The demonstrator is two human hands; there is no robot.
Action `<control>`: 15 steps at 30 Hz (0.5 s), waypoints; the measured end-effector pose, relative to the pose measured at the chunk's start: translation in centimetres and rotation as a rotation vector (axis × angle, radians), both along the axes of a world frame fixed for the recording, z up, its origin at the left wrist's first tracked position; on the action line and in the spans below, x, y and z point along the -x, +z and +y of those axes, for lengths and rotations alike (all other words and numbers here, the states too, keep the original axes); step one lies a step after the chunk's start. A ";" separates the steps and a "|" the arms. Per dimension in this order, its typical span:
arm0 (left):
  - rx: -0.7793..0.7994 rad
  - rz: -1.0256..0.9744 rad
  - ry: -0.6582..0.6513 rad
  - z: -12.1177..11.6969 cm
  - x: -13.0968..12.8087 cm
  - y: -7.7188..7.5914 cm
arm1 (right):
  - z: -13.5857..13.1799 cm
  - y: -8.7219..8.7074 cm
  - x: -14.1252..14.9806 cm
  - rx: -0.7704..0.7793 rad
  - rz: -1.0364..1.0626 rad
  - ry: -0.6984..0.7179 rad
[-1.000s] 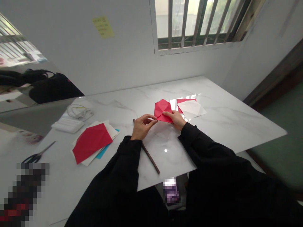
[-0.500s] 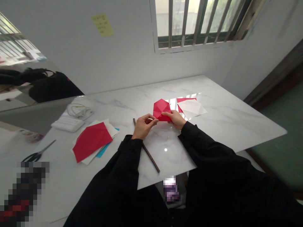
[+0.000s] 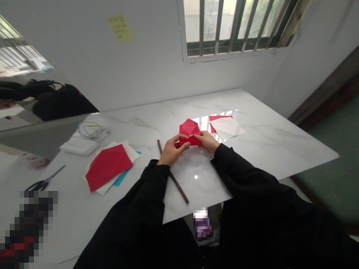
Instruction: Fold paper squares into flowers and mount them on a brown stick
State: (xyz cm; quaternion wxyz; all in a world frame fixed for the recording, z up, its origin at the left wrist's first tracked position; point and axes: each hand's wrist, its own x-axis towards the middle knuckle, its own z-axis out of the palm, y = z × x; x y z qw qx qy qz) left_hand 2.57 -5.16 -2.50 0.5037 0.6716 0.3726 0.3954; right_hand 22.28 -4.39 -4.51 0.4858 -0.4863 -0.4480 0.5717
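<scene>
Folded red paper point(image 3: 189, 130): a creased, many-sided piece near the middle of the tabletop point(image 3: 266, 142), its near edge lifted between both hands, its far part tilted up toward the window side.
Left hand point(image 3: 171, 151): grip pinched on the paper's near left edge, thumb on top and fingers curled under; black sleeve down to the wrist.
Right hand point(image 3: 206, 141): grip closed on the paper's near right edge, fingertips point(image 3: 196, 136) pressing the fold just beside the left thumb; the two hands almost meet.
Brown stick point(image 3: 174, 180): thin and long, lying flat on the tabletop, running from just left of the left hand toward the near edge and passing under the left wrist.
Red and white sheet point(image 3: 226, 126): flat on the tabletop just beyond the right hand, toward the far right; a white face on top with a red strip showing along its far edge.
Paper stack point(image 3: 110, 166): well apart to the left; a large red sheet on top of white sheets, with a blue corner peeking out at the near right.
Scissors point(image 3: 45, 181): near the left edge, beyond the paper stack, handles toward the near side.
White case point(image 3: 79, 147): toward the far left, behind the paper stack.
Coiled cable point(image 3: 92, 130): just behind the white case.
</scene>
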 end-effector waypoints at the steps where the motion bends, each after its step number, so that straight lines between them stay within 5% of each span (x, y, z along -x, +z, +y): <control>1: 0.001 0.002 -0.004 0.0 0.0 0.1 | -0.1 0.0 0.0 -0.003 -0.001 0.009; 15: 0.073 -0.060 0.091 0.1 -0.3 -0.3 | -0.3 -0.1 0.2 -0.031 -0.022 0.032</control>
